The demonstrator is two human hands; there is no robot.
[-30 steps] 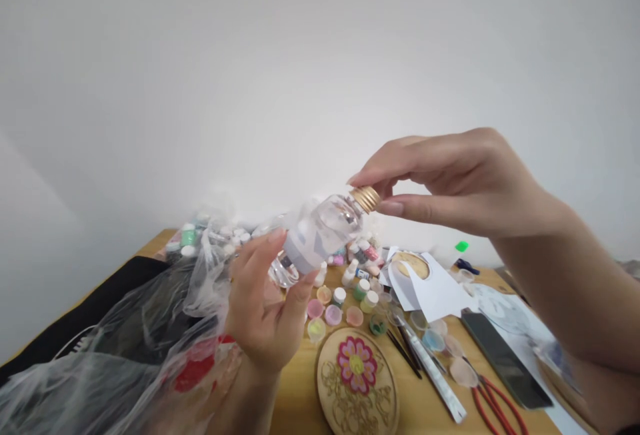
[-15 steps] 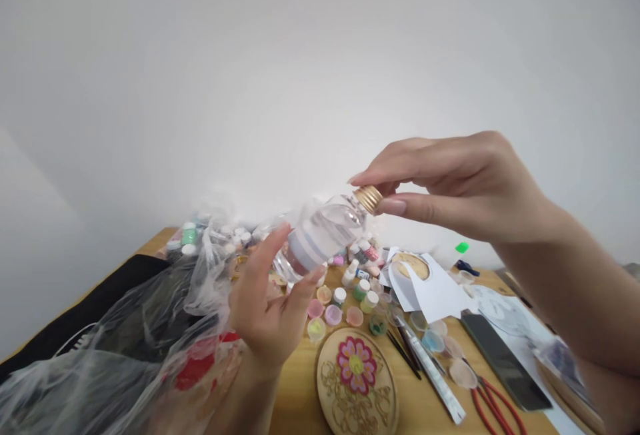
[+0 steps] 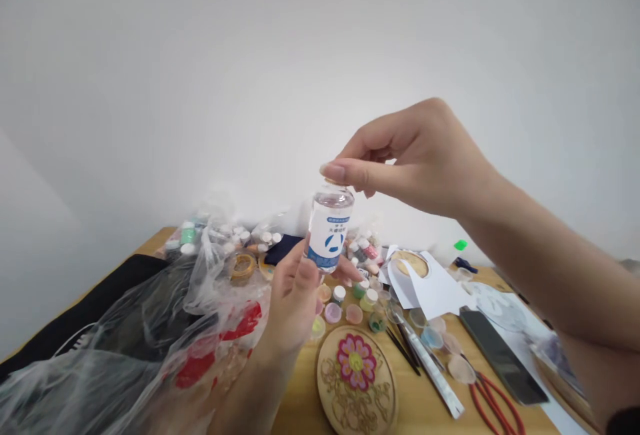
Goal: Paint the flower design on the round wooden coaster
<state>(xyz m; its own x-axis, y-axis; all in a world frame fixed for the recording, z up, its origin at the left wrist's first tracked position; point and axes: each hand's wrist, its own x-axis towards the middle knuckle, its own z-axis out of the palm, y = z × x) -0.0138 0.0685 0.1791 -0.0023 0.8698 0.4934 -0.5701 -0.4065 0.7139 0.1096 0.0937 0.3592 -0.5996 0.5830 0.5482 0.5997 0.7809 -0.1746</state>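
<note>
A clear glass bottle (image 3: 327, 232) of transparent liquid, with a white and blue label facing me, is held nearly upright above the table. My right hand (image 3: 415, 162) grips its gold cap between thumb and fingers, hiding most of the cap. Around the lower part of the bottle is my left hand (image 3: 300, 295), its thumb in front and fingertips showing on the right side. Below stands a round wooden plaque (image 3: 345, 398) carved with flowers, one bloom painted pink with a yellow centre.
Small open paint cups (image 3: 354, 314) and white-capped jars cluster behind the plaque. To the right lie tweezers (image 3: 430, 368), red-handled scissors (image 3: 500, 405), a phone (image 3: 505, 358) and cut white paper (image 3: 440, 288). Thin plastic sheeting (image 3: 125, 355) with red patches covers the left, beside black cloth.
The bottle has swung from a slant to nearly upright, turning its label toward me. My left hand has closed round its lower part; my right hand moved left and up with the cap.
</note>
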